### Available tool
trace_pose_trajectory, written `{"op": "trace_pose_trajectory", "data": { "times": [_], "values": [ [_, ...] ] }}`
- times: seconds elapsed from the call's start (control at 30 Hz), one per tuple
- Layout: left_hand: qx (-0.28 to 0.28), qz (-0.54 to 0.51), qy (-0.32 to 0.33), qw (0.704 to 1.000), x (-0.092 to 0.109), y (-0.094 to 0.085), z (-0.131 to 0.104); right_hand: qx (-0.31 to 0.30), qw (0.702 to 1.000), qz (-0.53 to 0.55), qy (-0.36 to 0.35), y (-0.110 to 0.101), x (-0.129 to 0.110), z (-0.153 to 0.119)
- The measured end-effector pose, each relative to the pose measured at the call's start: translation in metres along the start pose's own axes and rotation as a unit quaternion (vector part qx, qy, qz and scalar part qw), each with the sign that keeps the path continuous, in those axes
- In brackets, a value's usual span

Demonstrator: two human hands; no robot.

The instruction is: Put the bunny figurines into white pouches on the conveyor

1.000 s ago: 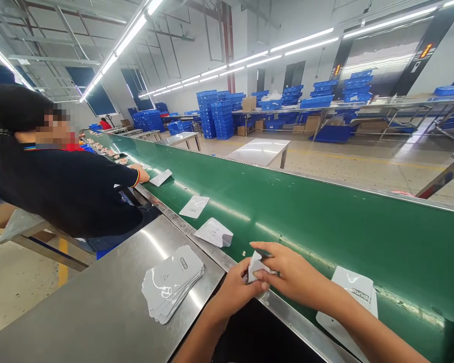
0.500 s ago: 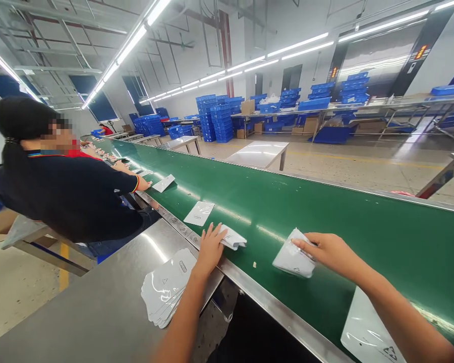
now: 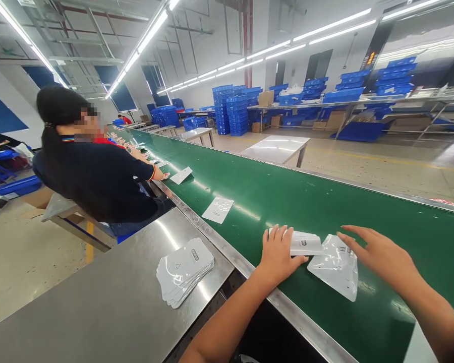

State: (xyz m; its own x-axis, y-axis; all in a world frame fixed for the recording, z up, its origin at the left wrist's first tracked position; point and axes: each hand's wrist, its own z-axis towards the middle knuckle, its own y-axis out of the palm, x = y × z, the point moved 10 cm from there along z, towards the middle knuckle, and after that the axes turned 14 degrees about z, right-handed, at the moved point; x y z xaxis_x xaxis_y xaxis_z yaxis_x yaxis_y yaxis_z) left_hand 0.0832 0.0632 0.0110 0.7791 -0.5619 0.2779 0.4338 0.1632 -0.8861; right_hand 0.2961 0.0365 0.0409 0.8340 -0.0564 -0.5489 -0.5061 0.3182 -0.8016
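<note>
My left hand lies with its fingers stretched out over the left end of a folded white plastic pouch on the green belt. Its thumb points right, below that pouch. Just to the right, a second glossy white pouch rests on the belt, close to or touching the folded one. My right hand is above this pouch's right side, thumb and fingers apart. The thumb tip is near its top corner; contact cannot be made out. A stack of similar printed pouches sits on the metal table to the left.
More white pouches, such as one flat pouch and one tilted pouch, lie along the green conveyor belt. A metal rail edges it beside the steel table. A co-worker sits at the left.
The view has turned left. My left hand and the folded pouch have come nearer my right hand. My right hand's fingers have opened from the pouch they pinched, which now lies on the belt.
</note>
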Motion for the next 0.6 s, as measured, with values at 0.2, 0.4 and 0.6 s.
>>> {"op": "trace_pose_trajectory", "data": {
  "times": [0.2,0.4,0.6],
  "values": [
    [-0.010,0.107,-0.126,0.986,-0.122,-0.060,-0.073,0.045,0.995,0.019,-0.084,-0.002,-0.055,-0.015],
    [-0.110,0.224,-0.221,0.943,-0.214,-0.070,-0.165,0.008,0.970,0.098,-0.222,0.037,-0.141,-0.025],
    [-0.094,0.243,-0.230,0.938,-0.207,-0.067,-0.168,-0.127,0.945,0.096,-0.284,0.129,-0.205,-0.012]
  ]
}}
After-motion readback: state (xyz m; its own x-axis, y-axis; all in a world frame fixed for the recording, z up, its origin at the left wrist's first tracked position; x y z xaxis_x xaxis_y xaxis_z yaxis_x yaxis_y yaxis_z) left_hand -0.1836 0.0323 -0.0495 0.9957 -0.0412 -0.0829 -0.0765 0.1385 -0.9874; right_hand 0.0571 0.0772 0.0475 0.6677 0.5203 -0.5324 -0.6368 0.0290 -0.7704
